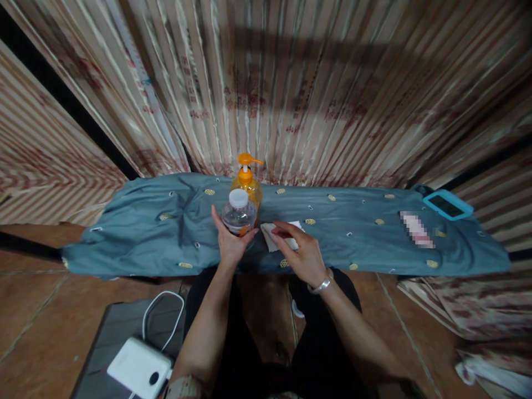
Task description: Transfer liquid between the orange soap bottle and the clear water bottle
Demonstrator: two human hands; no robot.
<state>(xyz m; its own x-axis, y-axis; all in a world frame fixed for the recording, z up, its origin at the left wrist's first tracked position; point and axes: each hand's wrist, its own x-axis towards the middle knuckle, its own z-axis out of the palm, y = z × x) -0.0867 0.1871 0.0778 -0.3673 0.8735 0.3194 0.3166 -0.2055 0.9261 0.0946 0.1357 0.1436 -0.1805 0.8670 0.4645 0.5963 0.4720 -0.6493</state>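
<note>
My left hand (233,244) is wrapped round a clear plastic bottle (239,216) with a white cap, which stands upright. Just behind that bottle is an orange pump bottle (250,183), partly hidden by it. To the right, my right hand (302,252) has thumb and fingertips drawn together at the raised fold of a white tissue (268,238). The rest of the tissue lies under that hand on the blue-green patterned cloth. A silver bracelet (320,285) circles the right wrist.
The cloth-covered narrow table (366,244) spans the view. At its right end are a light-blue framed device (449,205) and a blurred-out flat item (417,229). A pleated curtain (274,100) hangs behind. Low at left, a white power bank (140,367) with a cable rests on a dark surface.
</note>
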